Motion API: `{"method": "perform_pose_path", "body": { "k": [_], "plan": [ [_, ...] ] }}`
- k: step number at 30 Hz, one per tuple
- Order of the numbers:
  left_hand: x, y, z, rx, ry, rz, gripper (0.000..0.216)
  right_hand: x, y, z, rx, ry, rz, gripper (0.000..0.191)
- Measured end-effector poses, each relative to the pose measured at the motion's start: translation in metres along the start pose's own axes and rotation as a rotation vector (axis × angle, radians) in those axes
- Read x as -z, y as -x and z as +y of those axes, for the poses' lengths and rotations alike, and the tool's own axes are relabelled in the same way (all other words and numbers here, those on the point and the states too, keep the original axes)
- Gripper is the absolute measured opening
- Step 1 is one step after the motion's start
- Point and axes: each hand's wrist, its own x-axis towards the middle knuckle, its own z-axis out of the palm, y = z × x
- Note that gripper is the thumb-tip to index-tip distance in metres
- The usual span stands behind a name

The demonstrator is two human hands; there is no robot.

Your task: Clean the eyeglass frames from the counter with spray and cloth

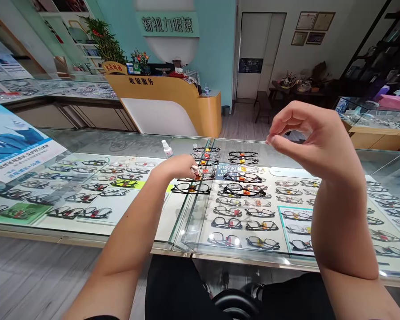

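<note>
My left hand (178, 168) rests low on the glass counter top (126, 142), fingers curled with the tips pinched on something small I cannot make out, just behind a black pair of glasses (190, 188) lying on the glass. A small white spray bottle (167, 149) stands just beyond that hand. My right hand (306, 138) is raised well above the counter, thumb and fingertips pressed together in a pinch; whatever it holds is too small to see.
Rows of spectacle frames (245, 209) lie under the glass in the display case. A blue poster (10, 142) stands at the left. A yellow service desk (173, 102) and more cases (373, 118) lie beyond. My dark-clothed lap (186, 289) is below the counter edge.
</note>
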Motion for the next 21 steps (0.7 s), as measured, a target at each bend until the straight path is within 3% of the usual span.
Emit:
{"method": "perform_pose_path", "body": {
  "k": [21],
  "plan": [
    [-0.0014,-0.0027,0.0028,0.118,0.024,-0.065,0.031,-0.0019,-0.0013,-0.0005,0.047,-0.004,-0.002,0.017]
  ]
}}
